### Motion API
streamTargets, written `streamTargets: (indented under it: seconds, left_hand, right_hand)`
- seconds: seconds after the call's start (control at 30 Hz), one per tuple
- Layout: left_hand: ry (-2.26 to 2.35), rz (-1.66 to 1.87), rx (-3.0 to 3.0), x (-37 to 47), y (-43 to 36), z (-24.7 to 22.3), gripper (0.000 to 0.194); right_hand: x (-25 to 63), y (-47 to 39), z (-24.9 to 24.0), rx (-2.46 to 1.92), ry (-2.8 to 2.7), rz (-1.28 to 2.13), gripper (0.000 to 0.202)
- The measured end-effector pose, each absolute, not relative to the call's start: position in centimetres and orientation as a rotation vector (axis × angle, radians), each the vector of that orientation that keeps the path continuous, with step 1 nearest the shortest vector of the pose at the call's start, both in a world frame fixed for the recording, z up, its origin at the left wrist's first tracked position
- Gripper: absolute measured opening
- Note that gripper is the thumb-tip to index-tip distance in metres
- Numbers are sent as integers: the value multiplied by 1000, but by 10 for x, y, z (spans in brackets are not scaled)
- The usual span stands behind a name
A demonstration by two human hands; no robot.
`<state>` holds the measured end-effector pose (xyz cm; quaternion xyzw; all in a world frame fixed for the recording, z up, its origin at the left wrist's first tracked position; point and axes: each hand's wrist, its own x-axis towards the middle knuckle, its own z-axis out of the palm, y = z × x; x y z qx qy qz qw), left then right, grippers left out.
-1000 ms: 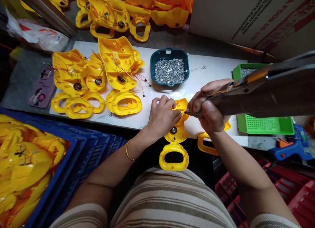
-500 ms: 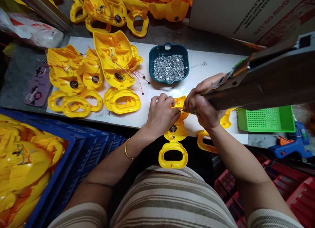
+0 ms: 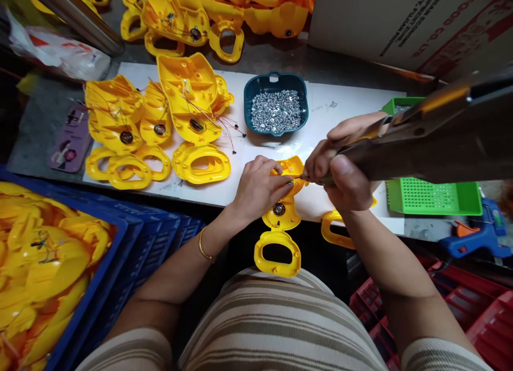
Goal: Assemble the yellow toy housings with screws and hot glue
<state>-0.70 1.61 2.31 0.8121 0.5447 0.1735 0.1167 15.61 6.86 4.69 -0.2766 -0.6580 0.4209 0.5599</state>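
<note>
A yellow plastic shell half (image 3: 281, 220) with a handle loop and a round dark part lies at the table's front edge, its loop jutting out over my lap. My left hand (image 3: 259, 188) is closed on its left side, fingertips bent over the upper part; whether they also pinch something small is hidden. My right hand (image 3: 347, 181) grips a dark power screwdriver (image 3: 433, 141), held slanted with its body toward the upper right. Its thin bit points left and ends close to my left fingertips, over the shell. Another yellow shell (image 3: 335, 231) lies partly hidden under my right forearm.
A dark teal bowl (image 3: 247, 111) of small silvery screws stands behind my hands. Wired yellow shells (image 3: 188, 93) are at the left. Green baskets (image 3: 460, 197) and a blue glue gun (image 3: 473, 234) are at the right. A blue crate (image 3: 116, 242) of yellow parts stands lower left.
My right hand and the screwdriver have shifted slightly right, uncovering more of the bit. The shell under my left hand has moved a little left, and my left hand has shifted slightly left too.
</note>
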Motion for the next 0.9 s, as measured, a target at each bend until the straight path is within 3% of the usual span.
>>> streamTargets:
  seconds: [0.3, 0.9]
  left_hand:
    - [1526, 621, 2383, -11, 13, 23, 15]
    - [1541, 503, 2369, -2, 14, 22, 16]
  right_hand:
    - [155, 70, 54, -369, -1357, 1005, 20]
    - [148, 67, 52, -416, -1352, 1033, 19]
